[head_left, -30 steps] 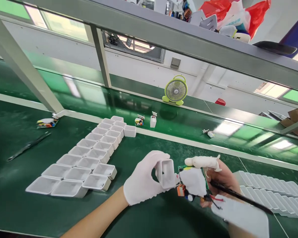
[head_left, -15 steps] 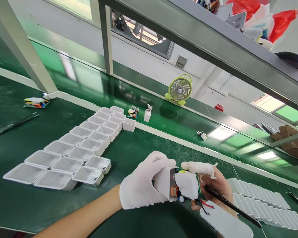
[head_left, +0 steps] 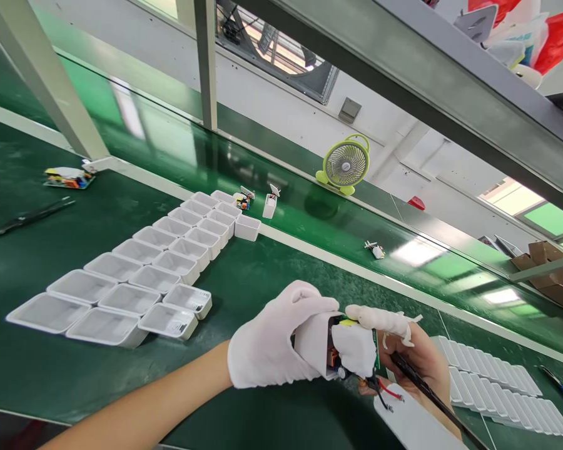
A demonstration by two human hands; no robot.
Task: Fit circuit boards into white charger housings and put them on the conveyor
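Note:
My left hand (head_left: pixel 276 340), in a white glove, is closed around a small white plastic case (head_left: pixel 312 345) with its open end facing right. My right hand (head_left: pixel 425 353), bare with a white covering on at least one finger, grips a circuit board (head_left: pixel 355 347) by its right end. The board's left part sits inside the case mouth; a white block and a green edge still show outside. Red and black wires run from it to a flat white cover (head_left: pixel 415 420) hanging below. Black tweezers (head_left: pixel 434 400) lie across my right palm, tucked in the same hand.
Rows of open white cases (head_left: pixel 136 275) stand at left; stacked white covers (head_left: pixel 502 381) lie at right. Another circuit board (head_left: pixel 69 177) and tweezers (head_left: pixel 25 219) are far left. Beyond the white strip, a green belt carries several parts. A green fan (head_left: pixel 346 165) stands behind, under a shelf beam.
The board has gone deeper into the case, covering more of its orange part. Parts on the green belt have shifted left. The view has tilted slightly.

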